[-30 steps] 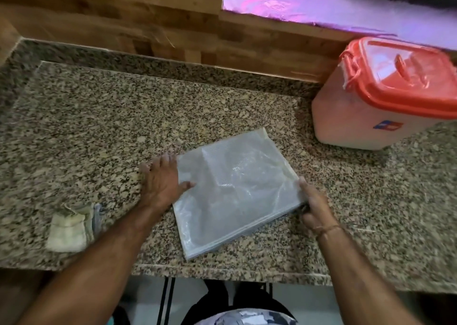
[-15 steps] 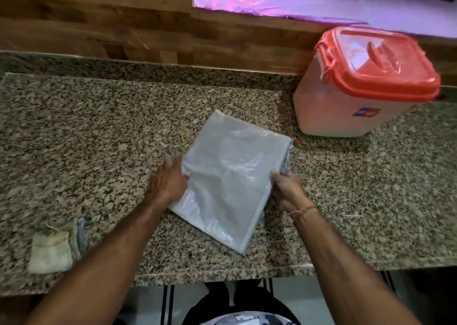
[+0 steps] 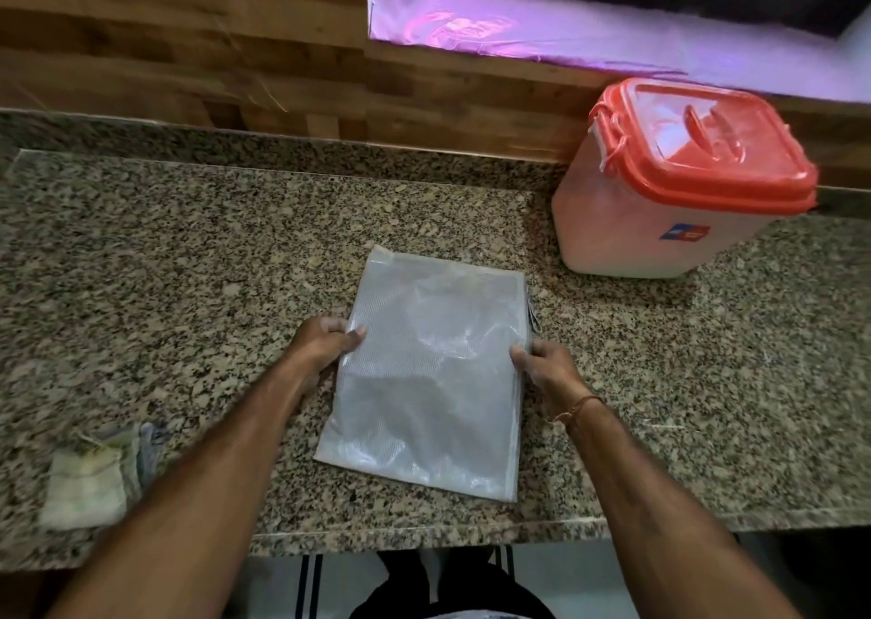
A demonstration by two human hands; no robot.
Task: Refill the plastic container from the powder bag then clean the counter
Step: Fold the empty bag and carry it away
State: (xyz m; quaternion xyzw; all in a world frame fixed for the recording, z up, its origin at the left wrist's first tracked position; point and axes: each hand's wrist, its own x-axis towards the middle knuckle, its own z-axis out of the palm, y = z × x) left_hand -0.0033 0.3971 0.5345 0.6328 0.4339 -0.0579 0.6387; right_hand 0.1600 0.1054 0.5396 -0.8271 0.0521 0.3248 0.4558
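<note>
Powder bag (image 3: 433, 373) lies flat on the granite counter (image 3: 188, 288), held btw both hands. L hand (image 3: 325, 345) pinches its left edge: thumb (image 3: 357, 333) on top of the plastic, other fingers curled at the edge, tips hidden. R hand (image 3: 546, 366) grips the right edge the same way, w/ thumb (image 3: 518, 352) on top and the rest curled down beside the edge; can't tell if they reach under the bag. Bag is translucent grey-white w/ fine mesh texture and glare in the middle btw the two thumbs. A seam strip runs along the edge by the R fingers, and a darker layer pokes out just beyond them. The bag's near end sits btw the forearms, short of the counter's front edge.

Plastic container (image 3: 627, 237) stands upright well beyond and to the right of the R fingers, apart from the bag, close to the wood wall (image 3: 188, 53). Its red-orange lid (image 3: 707, 147) is on; small red-blue sticker (image 3: 683, 233) on the front wall. A folded pale cloth (image 3: 89, 482) lies well left of the L fingers, near the front edge, beside the L forearm. Thread bracelet (image 3: 577, 409) on R wrist. Purple-lit sill (image 3: 565, 39) above the container.
</note>
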